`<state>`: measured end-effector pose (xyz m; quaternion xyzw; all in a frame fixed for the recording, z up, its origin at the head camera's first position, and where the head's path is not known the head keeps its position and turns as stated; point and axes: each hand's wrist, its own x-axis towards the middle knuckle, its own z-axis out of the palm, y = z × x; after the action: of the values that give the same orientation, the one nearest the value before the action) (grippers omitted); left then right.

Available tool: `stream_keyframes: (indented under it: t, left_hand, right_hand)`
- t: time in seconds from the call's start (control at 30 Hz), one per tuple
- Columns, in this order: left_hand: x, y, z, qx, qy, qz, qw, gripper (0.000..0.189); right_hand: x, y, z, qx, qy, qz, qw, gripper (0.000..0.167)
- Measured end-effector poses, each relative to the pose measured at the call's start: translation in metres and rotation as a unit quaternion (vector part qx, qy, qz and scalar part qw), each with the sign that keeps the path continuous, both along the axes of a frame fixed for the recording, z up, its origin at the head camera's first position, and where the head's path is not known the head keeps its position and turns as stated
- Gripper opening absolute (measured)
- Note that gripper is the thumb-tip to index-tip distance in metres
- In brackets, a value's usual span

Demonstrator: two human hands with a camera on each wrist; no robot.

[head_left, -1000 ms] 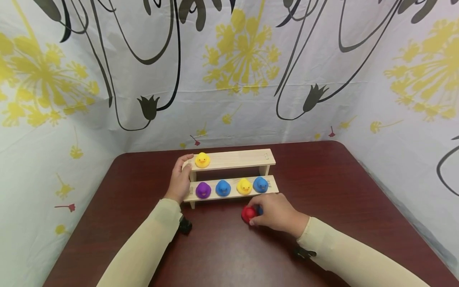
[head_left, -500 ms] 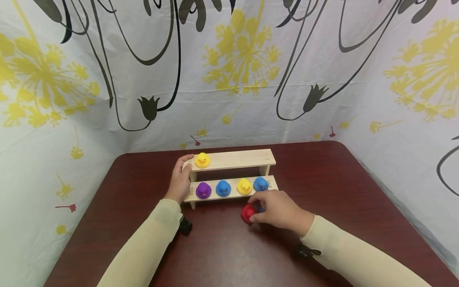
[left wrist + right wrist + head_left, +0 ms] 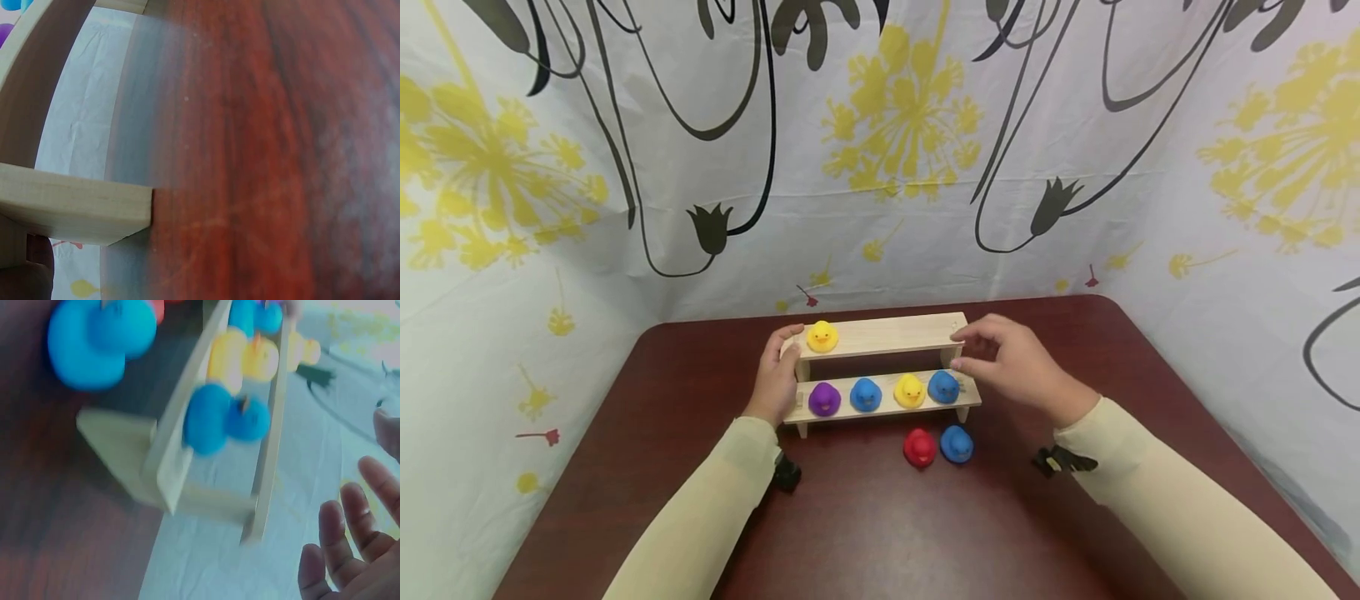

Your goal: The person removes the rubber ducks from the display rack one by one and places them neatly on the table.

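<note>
A two-tier wooden shelf stands on the table; my left hand grips its left end. On the upper tier sits a yellow rubber duck, near that hand. Along the lower tier are a purple duck, a blue duck, another yellow duck and another blue duck. My right hand hovers by the shelf's right end, its fingers spread and holding nothing in the right wrist view. A red duck and a third blue duck stand on the table in front.
The dark red-brown table extends around the shelf on all sides. Behind it hangs a white cloth with yellow and grey plant prints. Shelf legs rest on the tabletop in the left wrist view.
My right hand has left the red duck and moved up and right to the shelf's right end. The red and blue ducks stay on the table. My left hand has not moved.
</note>
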<state>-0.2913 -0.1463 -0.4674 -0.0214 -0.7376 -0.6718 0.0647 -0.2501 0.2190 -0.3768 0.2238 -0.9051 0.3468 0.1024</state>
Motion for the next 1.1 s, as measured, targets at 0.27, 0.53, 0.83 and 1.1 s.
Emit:
stream_keyframes:
  t: [0.27, 0.53, 0.83, 1.1]
  left_hand:
    - [-0.001, -0.001, -0.001, -0.002, 0.001, 0.003, 1.0, 0.037]
    - [0.0, -0.001, -0.001, -0.004, -0.003, 0.003, 1.0, 0.036]
    - [0.0, -0.001, -0.001, 0.003, 0.006, 0.0, 1.0, 0.037]
    - [-0.001, -0.001, -0.001, 0.002, 0.007, 0.0, 1.0, 0.035]
  right_hand:
    - [-0.04, 0.016, -0.009, -0.049, -0.017, -0.034, 0.9981, 0.037]
    - [-0.06, 0.015, -0.028, -0.062, -0.044, -0.041, 0.9962, 0.039]
    - [-0.069, 0.003, -0.04, -0.074, -0.095, -0.03, 0.9922, 0.04]
    - [-0.079, 0.001, -0.051, -0.095, -0.126, -0.021, 0.9872, 0.039]
